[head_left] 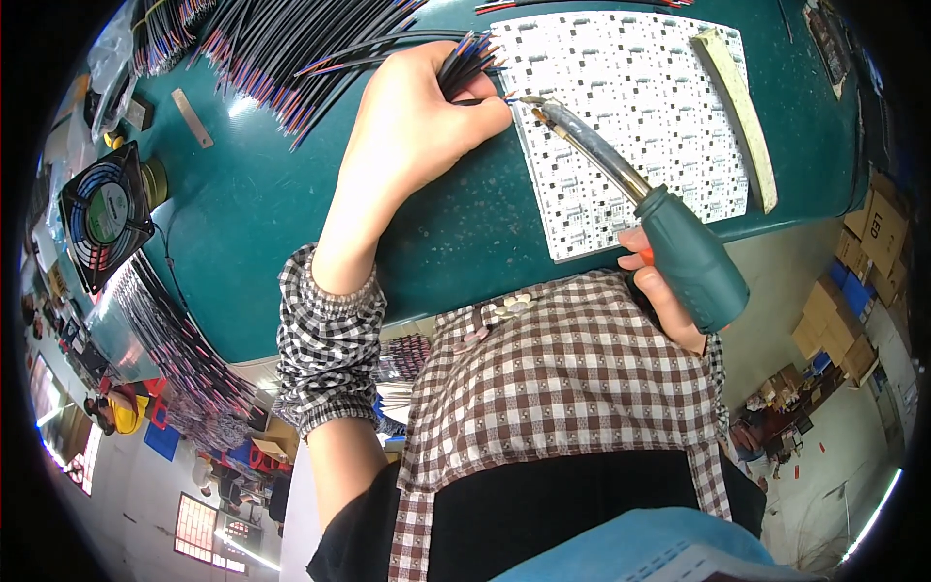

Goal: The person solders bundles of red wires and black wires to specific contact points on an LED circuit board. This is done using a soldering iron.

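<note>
My left hand (417, 121) is closed around a small bunch of black cables (468, 66) whose ends show blue and orange wires. One cable end sticks out between its thumb and fingertips at the left edge of a white circuit board panel (630, 126). In my right hand (669, 306) is a soldering iron (693, 257) with a thick green handle. Its metal barrel slants up and left across the panel, and the tip lies close by the pinched wire end; whether they touch I cannot tell. Small dark parts cover the panel in repeating rows.
More black cables (291, 48) lie fanned out at the far left of the green table (272, 213). A pale curved strip (742, 121) rests on the panel's right side. At the left stand a small fan (105, 218) and a solder spool (154, 182), with a metal strip (192, 118) nearby.
</note>
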A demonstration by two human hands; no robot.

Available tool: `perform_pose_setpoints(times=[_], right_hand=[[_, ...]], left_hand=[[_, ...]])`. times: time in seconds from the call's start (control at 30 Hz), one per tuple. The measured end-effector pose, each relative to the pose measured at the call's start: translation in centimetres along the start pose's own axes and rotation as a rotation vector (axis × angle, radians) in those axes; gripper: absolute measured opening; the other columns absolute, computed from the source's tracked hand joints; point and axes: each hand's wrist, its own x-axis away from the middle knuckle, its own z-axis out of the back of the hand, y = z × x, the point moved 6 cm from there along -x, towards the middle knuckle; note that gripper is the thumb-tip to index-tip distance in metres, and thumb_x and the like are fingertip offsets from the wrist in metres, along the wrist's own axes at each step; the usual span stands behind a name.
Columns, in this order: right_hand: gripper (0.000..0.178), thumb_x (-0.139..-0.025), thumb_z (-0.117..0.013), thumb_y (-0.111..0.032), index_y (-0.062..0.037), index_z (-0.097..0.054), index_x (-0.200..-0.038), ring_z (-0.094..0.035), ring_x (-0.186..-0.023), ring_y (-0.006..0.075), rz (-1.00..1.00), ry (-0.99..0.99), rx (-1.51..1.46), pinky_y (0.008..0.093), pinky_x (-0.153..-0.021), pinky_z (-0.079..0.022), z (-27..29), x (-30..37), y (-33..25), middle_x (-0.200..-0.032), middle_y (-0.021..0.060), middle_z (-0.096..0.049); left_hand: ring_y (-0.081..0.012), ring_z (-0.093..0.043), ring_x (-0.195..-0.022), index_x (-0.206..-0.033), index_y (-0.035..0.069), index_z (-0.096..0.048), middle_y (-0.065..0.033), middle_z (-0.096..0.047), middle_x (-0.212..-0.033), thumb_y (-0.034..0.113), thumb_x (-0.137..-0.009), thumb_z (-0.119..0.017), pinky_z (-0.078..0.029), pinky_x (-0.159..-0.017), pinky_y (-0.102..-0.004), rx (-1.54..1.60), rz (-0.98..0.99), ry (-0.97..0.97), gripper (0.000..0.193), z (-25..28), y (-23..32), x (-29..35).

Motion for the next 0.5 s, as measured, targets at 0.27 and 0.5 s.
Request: perform_pose_setpoints(times=[0.27,0.5], right_hand=[[0.021,-0.093,-0.057,-0.008,0.0029,-0.055,-0.111,-0.061,-0.091,0.0204,0.075,-0.254,0.25,0.0308,-0.081,-0.053,-0.15,0.63,0.84,-0.107,0.0137,-0.058],[0.056,-0.076,-0.079,-0.004,0.0101,-0.051,-0.123,-0.07,-0.085,0.0168,0.019,-0.007,0.004,0.0295,-0.077,-0.057,0.11,0.54,0.46,-0.095,0.0154,-0.07]], left_hand=[[-0.0034,-0.051,-0.062,-0.074,0.001,-0.063,0.0036,-0.057,-0.065,0.011,-0.07,-0.071,-0.042,-0.057,-0.0209,-0.014,0.006,0.003,0.014,-0.08,-0.02,0.03],[-0.0037,-0.051,-0.062,-0.075,0.0,-0.063,0.0033,-0.058,-0.066,0.012,-0.07,-0.071,-0.043,-0.058,-0.0211,0.003,0.001,-0.008,0.015,0.11,-0.46,-0.06]])
